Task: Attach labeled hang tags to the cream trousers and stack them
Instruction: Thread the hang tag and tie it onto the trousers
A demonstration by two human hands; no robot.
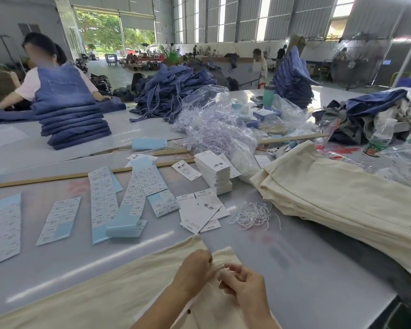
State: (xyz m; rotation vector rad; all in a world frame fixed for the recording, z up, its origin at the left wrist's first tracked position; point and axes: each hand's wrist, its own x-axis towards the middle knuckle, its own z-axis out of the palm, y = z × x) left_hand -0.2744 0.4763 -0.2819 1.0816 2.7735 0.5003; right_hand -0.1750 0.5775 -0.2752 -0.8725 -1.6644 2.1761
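The left hand (195, 269) and the right hand (243, 282) are working close together at the near edge of the table (318, 281), both pinching the waistband of the cream trousers (105, 298) that are lying flat across the bottom of the view. The fingers of each hand are curling round a small bunched bit of the cloth; a thin white thread is showing between them, though which hand is holding it cannot be told.

Just beyond the hands, a loose tangle of white strings (254, 216) is lying on the bare table. Left of it, a few hang tags (201, 213) are lying fanned out, and behind them a taller pile of tags (214, 170) is standing. Strips of label sheets (103, 198) are spreading out to the left, with a wooden stick (57, 178) lying across behind them.

To the right, a stack of folded cream trousers (342, 198) is sitting well apart from the hands. Farther back, clear plastic bags (214, 124) are heaping up, a stack of folded denim (74, 124) is standing at the left, and another person (55, 77) is working at the far side.
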